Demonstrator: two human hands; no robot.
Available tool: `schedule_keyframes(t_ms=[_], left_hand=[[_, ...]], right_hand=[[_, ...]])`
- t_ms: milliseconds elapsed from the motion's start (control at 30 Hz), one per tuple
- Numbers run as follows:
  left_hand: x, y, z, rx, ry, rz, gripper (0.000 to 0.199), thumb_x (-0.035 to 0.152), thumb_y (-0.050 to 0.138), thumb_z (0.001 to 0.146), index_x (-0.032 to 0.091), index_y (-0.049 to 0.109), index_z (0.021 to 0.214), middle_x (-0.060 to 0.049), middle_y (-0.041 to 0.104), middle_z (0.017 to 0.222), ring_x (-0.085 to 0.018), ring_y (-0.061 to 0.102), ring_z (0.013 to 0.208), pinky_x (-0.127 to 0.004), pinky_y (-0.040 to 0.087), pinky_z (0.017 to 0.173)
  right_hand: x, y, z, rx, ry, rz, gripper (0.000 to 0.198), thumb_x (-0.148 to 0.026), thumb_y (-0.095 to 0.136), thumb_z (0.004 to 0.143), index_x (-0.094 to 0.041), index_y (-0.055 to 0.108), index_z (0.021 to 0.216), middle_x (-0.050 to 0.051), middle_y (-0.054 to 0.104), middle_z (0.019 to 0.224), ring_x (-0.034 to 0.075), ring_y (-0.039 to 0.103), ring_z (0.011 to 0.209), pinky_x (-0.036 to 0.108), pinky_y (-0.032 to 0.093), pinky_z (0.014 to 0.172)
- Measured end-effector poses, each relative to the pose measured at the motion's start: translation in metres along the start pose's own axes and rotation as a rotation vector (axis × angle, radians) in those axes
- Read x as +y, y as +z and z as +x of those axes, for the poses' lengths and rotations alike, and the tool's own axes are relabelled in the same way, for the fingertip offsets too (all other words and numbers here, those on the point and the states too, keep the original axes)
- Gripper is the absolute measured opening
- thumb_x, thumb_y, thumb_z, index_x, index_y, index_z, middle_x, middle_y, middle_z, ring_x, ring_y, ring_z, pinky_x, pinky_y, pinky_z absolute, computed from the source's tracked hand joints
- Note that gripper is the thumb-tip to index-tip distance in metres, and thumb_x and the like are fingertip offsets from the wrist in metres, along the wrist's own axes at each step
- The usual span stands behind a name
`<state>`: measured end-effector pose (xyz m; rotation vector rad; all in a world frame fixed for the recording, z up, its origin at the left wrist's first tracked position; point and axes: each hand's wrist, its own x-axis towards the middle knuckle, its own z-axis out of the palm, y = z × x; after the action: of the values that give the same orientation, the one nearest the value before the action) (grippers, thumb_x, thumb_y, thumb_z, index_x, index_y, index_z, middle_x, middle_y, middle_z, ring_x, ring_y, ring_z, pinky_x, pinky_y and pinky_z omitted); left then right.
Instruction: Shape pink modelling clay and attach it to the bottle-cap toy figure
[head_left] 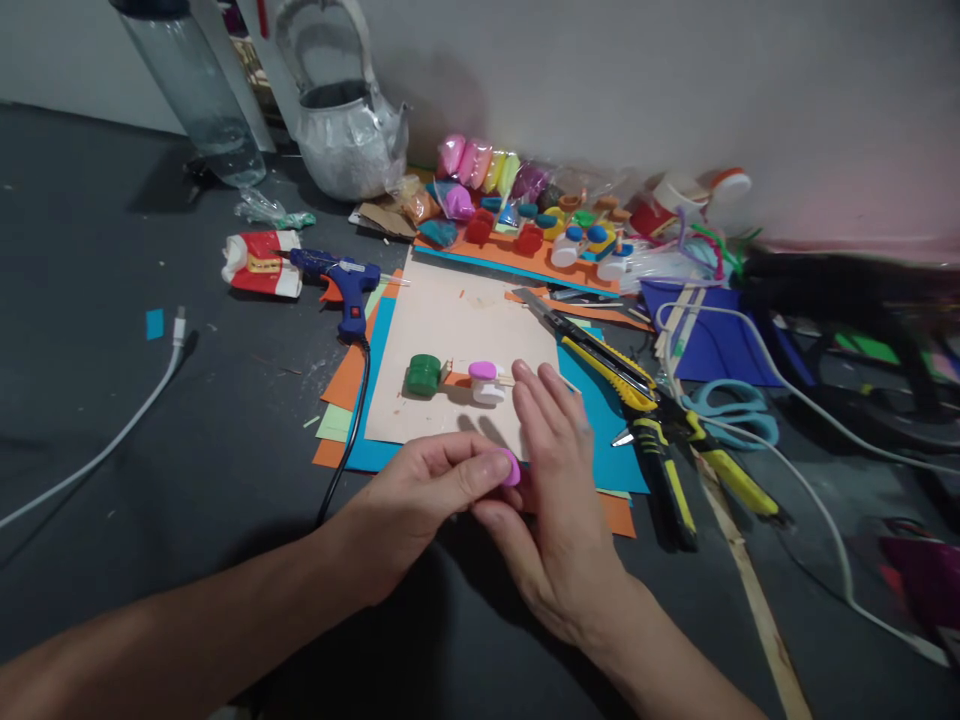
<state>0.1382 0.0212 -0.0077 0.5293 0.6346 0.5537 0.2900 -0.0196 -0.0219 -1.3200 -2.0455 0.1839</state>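
Currently, the left grip [442, 475] pinches a pink disc [511, 468] between thumb and forefinger, at the fingertips on the side facing the right grip [559, 455]. The right grip is wide, fingers extended, and holds nothing visible; whether its concealed side touches the disc cannot be determined. Directly beyond the left grip, on a pale sheet [397, 340], lies a small assembly: a green wheel-like part [424, 374] at its left end, an orange strip [456, 380] at mid-length, and a pink oval [484, 371] set against a white part [489, 390] toward the right fingertips. Judged by this layout, the work is partly complete: the green, white and first pink parts appear positioned, whereas the disc is separate from the assembly and appears unattached. Whether the positioned parts are bonded cannot be confirmed. A glue gun [349, 290] lies on the desk [225, 420], beyond and left of the left grip; a yellow cutter [611, 370] lies beyond and right of the right grip. Neither tool is held.
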Motion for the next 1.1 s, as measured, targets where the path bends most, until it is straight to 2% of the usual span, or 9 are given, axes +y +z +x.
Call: schedule_keyframes(t_ms=[67, 167, 233, 400, 600, 800, 900, 1100], left_hand=[[0.000, -0.001, 0.000, -0.003, -0.031, -0.010, 0.024, 0.036, 0.073, 0.084, 0.014, 0.069, 0.074, 0.001, 0.064, 0.072, -0.007, 0.054, 0.066, -0.018, 0.041, 0.065], [0.000, -0.004, 0.000, -0.041, -0.063, -0.001, 0.020, 0.034, 0.070, 0.086, 0.015, 0.071, 0.082, 0.001, 0.064, 0.074, -0.007, 0.053, 0.067, -0.019, 0.041, 0.067], [-0.001, -0.005, 0.000, -0.071, -0.061, 0.043, 0.019, 0.033, 0.068, 0.088, 0.015, 0.071, 0.087, 0.000, 0.065, 0.080, -0.009, 0.055, 0.074, -0.020, 0.041, 0.072], [0.000, -0.006, 0.001, -0.074, -0.010, 0.158, 0.018, 0.032, 0.066, 0.089, 0.015, 0.072, 0.090, -0.001, 0.064, 0.083, -0.011, 0.055, 0.082, -0.024, 0.040, 0.082], [0.003, -0.006, -0.001, -0.099, -0.004, 0.186, 0.018, 0.031, 0.065, 0.090, 0.015, 0.073, 0.088, -0.001, 0.066, 0.086, -0.012, 0.056, 0.085, -0.025, 0.041, 0.086], [0.004, -0.004, -0.003, -0.060, -0.003, 0.120, 0.020, 0.033, 0.063, 0.091, 0.017, 0.073, 0.086, -0.001, 0.066, 0.082, -0.010, 0.055, 0.079, -0.022, 0.041, 0.077], [0.004, -0.003, -0.002, -0.029, 0.052, 0.136, 0.020, 0.029, 0.064, 0.090, 0.016, 0.073, 0.079, 0.000, 0.065, 0.080, -0.010, 0.054, 0.078, -0.022, 0.041, 0.077], [0.005, -0.003, -0.002, 0.006, 0.067, 0.163, 0.022, 0.031, 0.064, 0.089, 0.015, 0.071, 0.075, 0.000, 0.062, 0.074, -0.011, 0.052, 0.074, -0.022, 0.040, 0.073]], right_hand=[[0.003, -0.006, 0.001, 0.006, -0.004, 0.145, 0.060, -0.032, 0.054, 0.098, -0.016, 0.033, 0.152, 0.018, 0.035, 0.158, 0.031, 0.027, 0.149, 0.058, 0.023, 0.120], [0.007, -0.013, 0.002, 0.015, 0.022, 0.307, 0.038, -0.023, 0.061, 0.094, -0.023, 0.057, 0.131, 0.011, 0.046, 0.152, 0.027, 0.041, 0.142, 0.049, 0.034, 0.117], [0.009, -0.015, 0.003, 0.018, 0.052, 0.383, 0.029, -0.021, 0.063, 0.093, -0.024, 0.064, 0.122, 0.009, 0.052, 0.146, 0.025, 0.046, 0.137, 0.047, 0.037, 0.115], [0.009, -0.015, 0.004, 0.028, 0.103, 0.481, 0.029, -0.020, 0.066, 0.091, -0.027, 0.066, 0.120, 0.006, 0.057, 0.140, 0.024, 0.051, 0.132, 0.045, 0.040, 0.111], [0.010, -0.014, 0.003, 0.012, 0.086, 0.496, 0.034, -0.022, 0.067, 0.091, -0.029, 0.066, 0.124, 0.005, 0.060, 0.136, 0.024, 0.053, 0.129, 0.044, 0.043, 0.108], [0.011, -0.015, 0.002, 0.050, 0.104, 0.540, 0.031, -0.022, 0.066, 0.092, -0.030, 0.066, 0.122, 0.006, 0.062, 0.133, 0.026, 0.056, 0.125, 0.047, 0.045, 0.104], [0.011, -0.015, 0.002, 0.054, 0.073, 0.485, 0.031, -0.023, 0.065, 0.092, -0.029, 0.066, 0.122, 0.007, 0.063, 0.132, 0.026, 0.057, 0.124, 0.048, 0.046, 0.103], [0.011, -0.015, 0.003, 0.047, 0.042, 0.394, 0.031, -0.023, 0.064, 0.092, -0.029, 0.065, 0.122, 0.009, 0.065, 0.129, 0.028, 0.059, 0.122, 0.050, 0.049, 0.099]])
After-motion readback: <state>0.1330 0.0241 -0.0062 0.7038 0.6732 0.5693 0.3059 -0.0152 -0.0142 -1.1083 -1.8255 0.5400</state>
